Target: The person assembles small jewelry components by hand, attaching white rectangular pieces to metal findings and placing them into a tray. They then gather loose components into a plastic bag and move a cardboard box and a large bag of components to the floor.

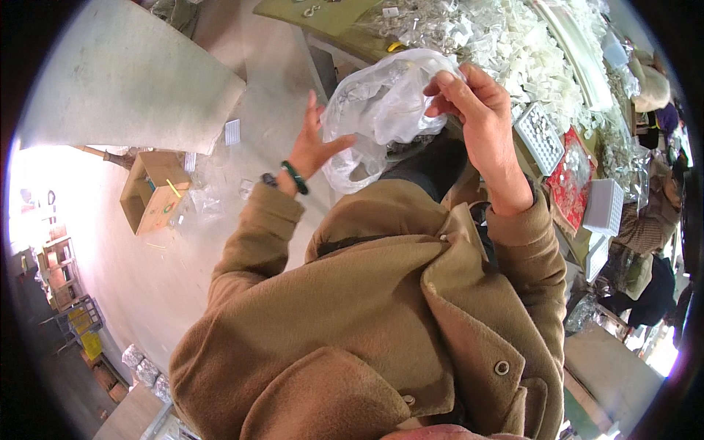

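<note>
A thin, clear-white plastic bag (396,110) sits in front of my knees, its side creased and its mouth partly showing. Small clear pieces seem to lie inside, though the film blurs them. My right hand (477,110) is at the bag's upper right edge, thumb and fingers curled together in a pinch on the film. On the bag's left side, my left hand (315,147) has its fingers spread and holds nothing. A dark green bangle (295,177) circles the left wrist.
A table (312,16) at the far right carries a large heap of clear plastic pieces (499,51). Near its edge are a white tray (540,138), a red patterned packet (572,180) and a grey-white crate (603,207). A cardboard box (152,192) stands on the floor at left.
</note>
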Demonstrator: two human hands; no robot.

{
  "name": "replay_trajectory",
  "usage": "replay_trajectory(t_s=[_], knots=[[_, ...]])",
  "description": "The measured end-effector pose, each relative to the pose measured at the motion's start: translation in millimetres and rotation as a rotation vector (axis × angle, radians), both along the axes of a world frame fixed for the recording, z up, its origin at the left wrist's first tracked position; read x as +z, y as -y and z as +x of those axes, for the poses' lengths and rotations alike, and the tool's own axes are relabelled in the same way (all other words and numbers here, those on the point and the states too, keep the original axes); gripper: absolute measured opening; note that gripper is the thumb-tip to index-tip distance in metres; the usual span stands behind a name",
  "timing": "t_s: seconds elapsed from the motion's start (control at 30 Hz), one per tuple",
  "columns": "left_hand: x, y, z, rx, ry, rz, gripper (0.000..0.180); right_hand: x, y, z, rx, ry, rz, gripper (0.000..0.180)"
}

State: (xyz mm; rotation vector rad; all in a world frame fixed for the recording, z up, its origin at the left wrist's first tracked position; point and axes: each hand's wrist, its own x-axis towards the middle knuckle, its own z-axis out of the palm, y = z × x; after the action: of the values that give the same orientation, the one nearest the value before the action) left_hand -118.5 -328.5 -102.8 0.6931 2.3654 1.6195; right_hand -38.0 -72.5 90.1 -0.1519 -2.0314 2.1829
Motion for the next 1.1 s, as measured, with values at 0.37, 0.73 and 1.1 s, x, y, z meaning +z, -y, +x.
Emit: replay_trajectory(t_s=[0.37,0.73,1.1], knots=[[-40.6,75.4,-79.6,0.431,0.226,-0.248,0.031,5.5,-44.1,2.1,-0.286,-0.082,0.123,0.012],[100.4,63.2,-78.9,-0.230,0.100,-0.381,0.034,9.4,-86.0,16.3,0.168,0.181,0.666,0.020],[48.7,37.5,-87.7,-0.003,0.596,0.032,0.056,46.1,-199.4,-144.0,-0.408,-0.183,1.196,0.037]])
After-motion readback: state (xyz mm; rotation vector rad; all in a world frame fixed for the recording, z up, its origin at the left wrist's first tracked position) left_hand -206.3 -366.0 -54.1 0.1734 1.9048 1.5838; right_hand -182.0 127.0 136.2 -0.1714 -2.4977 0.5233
